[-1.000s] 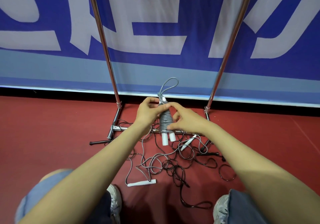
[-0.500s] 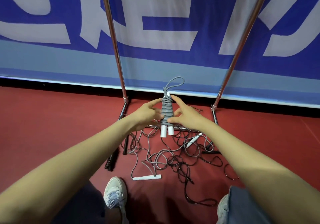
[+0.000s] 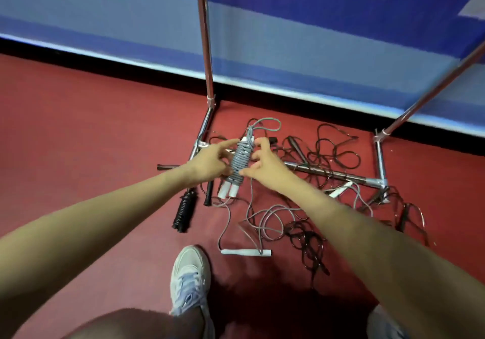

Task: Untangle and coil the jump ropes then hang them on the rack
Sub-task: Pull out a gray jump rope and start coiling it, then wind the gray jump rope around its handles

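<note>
A grey jump rope (image 3: 240,161) is wound tightly round its two white handles, whose ends stick out below, and a small loop (image 3: 267,124) stands out at the top. The bundle leans slightly right in the air above the rack's base. My left hand (image 3: 210,160) holds it from the left, with the index finger reaching toward its top. My right hand (image 3: 265,162) holds it from the right, thumb on the coils and fingers curved. The rack's two metal uprights (image 3: 203,36) (image 3: 433,89) rise behind; its top bar is out of view.
On the red floor lie a coiled black rope (image 3: 185,211), a loose grey rope (image 3: 270,220) with a white handle (image 3: 245,252), and tangled black ropes (image 3: 328,154) across the rack's base bar (image 3: 328,173). My shoe (image 3: 190,278) is near. A blue banner wall stands behind.
The view has tilted down and to the left. The wound grey bundle now leans to the right, and both hands stay on it. The coiled black rope shows fully at left.
</note>
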The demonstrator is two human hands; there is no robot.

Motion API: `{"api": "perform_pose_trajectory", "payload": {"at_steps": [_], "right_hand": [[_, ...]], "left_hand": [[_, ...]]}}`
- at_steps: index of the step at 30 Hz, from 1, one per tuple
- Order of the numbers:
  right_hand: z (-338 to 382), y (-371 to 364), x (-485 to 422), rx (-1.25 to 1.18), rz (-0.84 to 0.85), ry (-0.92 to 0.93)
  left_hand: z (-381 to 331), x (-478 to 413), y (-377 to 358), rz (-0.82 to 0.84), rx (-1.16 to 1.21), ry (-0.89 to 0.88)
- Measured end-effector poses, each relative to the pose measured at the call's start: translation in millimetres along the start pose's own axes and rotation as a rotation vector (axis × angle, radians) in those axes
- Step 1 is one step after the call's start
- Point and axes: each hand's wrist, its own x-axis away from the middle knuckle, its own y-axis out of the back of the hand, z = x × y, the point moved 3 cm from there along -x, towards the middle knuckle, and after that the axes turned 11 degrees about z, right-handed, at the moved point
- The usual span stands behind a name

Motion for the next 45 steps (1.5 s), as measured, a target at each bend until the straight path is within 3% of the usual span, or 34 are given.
{"api": "perform_pose_trajectory", "payload": {"at_steps": [9, 12, 17, 22, 26, 30, 36, 45], "right_hand": [[-75.9, -154.7, -80.1, 0.104, 0.250, -0.094], [-93.3, -180.2, -88.3, 0.150, 0.268, -0.125], [-97.4, -204.8, -94.1, 0.177, 0.275, -0.182], [-89.1, -220.6, -98.7, 0.049, 0.236, -0.263], [-84.8, -226.4, -97.6, 0.115, 0.191, -0.277], [-79.8, -220.4, -96.7, 0.314, 0.232, -0.275], [-69.7, -189.0, -83.5, 0.371, 0.198, -0.205], [-81.4, -45.4, -6.1, 0.277, -0.035, -0.219]], "left_hand": [[177.8, -4.8, -6.6, -0.026, -0.073, 0.265], [207.9, -5.8, -13.0, -0.093, -0.148, 0.337], [227.5, 4.4, -21.9, -0.257, -0.459, 0.277], [246.6, 21.0, -14.9, -0.351, -0.199, 0.423], [253.1, 31.8, -12.8, -0.324, -0.184, 0.372], [252.6, 29.2, -13.6, -0.340, -0.204, 0.377], [216.4, 29.3, -22.2, -0.381, -0.413, 0.302], [67.6, -6.1, -36.7, -0.119, -0.672, -0.038]]}}
